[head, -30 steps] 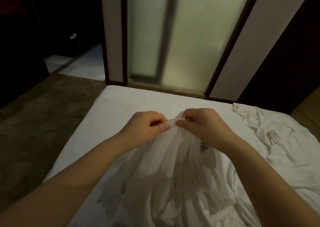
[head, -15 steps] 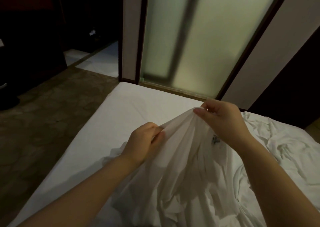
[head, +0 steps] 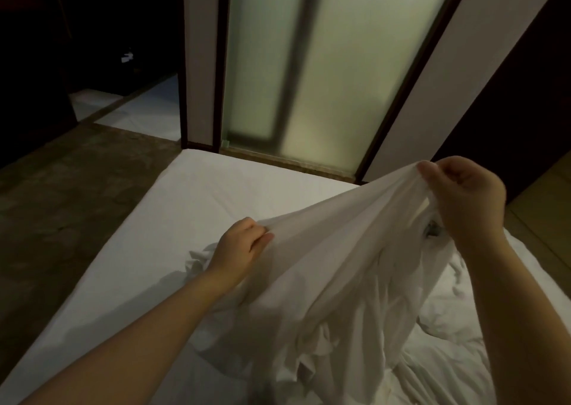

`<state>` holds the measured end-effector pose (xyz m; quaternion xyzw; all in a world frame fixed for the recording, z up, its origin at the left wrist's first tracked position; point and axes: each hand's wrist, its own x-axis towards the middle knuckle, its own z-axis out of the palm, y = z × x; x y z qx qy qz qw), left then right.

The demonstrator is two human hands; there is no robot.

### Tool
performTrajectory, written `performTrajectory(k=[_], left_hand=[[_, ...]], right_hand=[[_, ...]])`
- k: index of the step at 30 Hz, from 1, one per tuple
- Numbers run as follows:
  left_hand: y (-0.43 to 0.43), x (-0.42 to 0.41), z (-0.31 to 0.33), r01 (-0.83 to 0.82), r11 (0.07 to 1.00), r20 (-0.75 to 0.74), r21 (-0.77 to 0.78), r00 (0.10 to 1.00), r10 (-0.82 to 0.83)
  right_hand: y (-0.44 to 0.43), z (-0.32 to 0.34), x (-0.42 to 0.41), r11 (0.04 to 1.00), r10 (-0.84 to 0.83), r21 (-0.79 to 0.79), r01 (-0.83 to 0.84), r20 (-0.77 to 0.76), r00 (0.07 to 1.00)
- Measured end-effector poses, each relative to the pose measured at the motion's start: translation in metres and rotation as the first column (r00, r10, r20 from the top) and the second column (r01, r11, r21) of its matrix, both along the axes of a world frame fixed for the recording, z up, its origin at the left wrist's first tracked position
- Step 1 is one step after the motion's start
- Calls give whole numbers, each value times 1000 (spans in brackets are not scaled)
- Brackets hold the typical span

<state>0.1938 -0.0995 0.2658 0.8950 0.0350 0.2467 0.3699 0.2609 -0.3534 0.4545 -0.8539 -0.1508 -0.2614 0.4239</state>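
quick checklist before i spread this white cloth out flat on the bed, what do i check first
1. Grip of the left hand on the white cloth: ok, fingers pinch its edge.
2. Grip of the right hand: ok, it pinches the same edge, held higher.
3. Edge taut between the hands: ok, it runs straight without sag.
4. Rest of the cloth hanging free: not ok, the lower part lies bunched in folds on the bed.
5. Smooth place to lay it: not ok at the right, where crumpled bedding lies; ok at the left.
6. Which side faces up: cannot tell; a small dark label shows by the right hand.
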Motion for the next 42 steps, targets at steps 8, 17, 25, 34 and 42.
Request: performTrajectory(k=[8,17,25,34,42], left_hand=[[-15,22,35,-5,993,36,-121,999,9],[-17,23,198,408,847,138,341,870,-474],[-4,-7,164,407,868,4,283,905,-426],[16,-94,96,3,999,-58,38,998,-1],[5,-170,29,-479,864,-340,155,795,502]], right_hand=[[-47,-4,13,963,-252,-121,243,-66,966],[36,11,-20,868,398,-171,-467,-325,858],[83,-13,-26,720,442,-360,-593,-421,792],[130,-36,-56,550,627,-387,-740,-393,672],[116,-46,-79,538,745,-234,-809,-316,587]])
